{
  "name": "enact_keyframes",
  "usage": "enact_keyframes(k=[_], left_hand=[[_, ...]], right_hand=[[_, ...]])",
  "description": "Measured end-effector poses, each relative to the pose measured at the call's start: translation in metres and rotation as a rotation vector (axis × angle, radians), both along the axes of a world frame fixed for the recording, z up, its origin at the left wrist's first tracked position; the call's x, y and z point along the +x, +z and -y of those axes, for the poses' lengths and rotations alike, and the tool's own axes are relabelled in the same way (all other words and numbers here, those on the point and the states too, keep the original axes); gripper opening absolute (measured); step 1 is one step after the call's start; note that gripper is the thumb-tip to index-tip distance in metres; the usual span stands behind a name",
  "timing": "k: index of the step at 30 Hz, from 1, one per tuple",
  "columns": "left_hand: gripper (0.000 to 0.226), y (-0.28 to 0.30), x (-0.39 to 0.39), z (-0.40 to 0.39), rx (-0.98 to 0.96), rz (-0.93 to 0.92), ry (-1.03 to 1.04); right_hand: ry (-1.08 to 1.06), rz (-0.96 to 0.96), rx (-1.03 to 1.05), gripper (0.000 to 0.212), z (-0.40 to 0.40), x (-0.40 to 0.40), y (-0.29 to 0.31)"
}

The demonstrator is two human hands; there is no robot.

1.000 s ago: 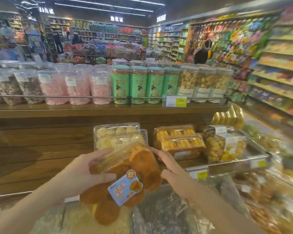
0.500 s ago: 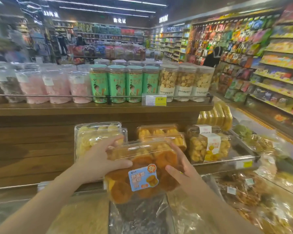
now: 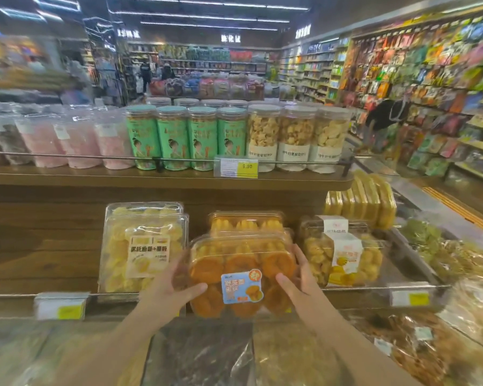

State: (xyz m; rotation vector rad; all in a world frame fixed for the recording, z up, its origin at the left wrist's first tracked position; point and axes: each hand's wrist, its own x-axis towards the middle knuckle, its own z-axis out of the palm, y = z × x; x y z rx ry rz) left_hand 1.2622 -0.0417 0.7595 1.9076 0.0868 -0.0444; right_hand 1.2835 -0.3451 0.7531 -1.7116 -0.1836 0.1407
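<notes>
Shelving seems the step in hand. Both hands clamp a box (image 3: 241,274) of orange dried fruit: the left hand (image 3: 168,291) grips its left end, thumb across the front, and the right hand (image 3: 301,282) grips its right end. The box sits at lower centre of the frame, label facing out, just in front of a matching stack (image 3: 246,221), between a pale pack (image 3: 144,252) and a yellow pack (image 3: 343,254). Whether its base touches the shelf (image 3: 354,295) I cannot tell. Next, I judge, it needs settling squarely against the stack without nudging the neighbours, then an even release from both ends.
</notes>
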Motion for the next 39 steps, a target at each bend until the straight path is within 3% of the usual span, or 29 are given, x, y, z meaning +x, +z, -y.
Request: enact_keyframes(k=[4,8,22,26,39], left_hand=[[0.08,-0.004,0.016,0.01,-0.037,-0.009,0.017],[0.075,-0.008,0.033,0.009,-0.134,-0.045,0.032],[0.082,-0.03,0.079,0.013,-0.148,0.002,0.036],[0.084,-0.04,0.076,0.014,-0.077,-0.006,0.003],[0.085,-0.039,0.052,0.016,0.054,-0.005,0.086]], right_hand=[[0.034,-0.017,-0.053,0.069,-0.001,0.023,-0.01],[0.034,0.042,-0.114,0.083,0.002,0.05,-0.03],[-0.071,0.1,-0.193,0.074,0.009,0.074,-0.053],[-0.056,0.113,-0.344,0.077,0.008,0.059,-0.061],[-0.053,0.087,-0.334,0.085,0.016,0.052,-0.066]])
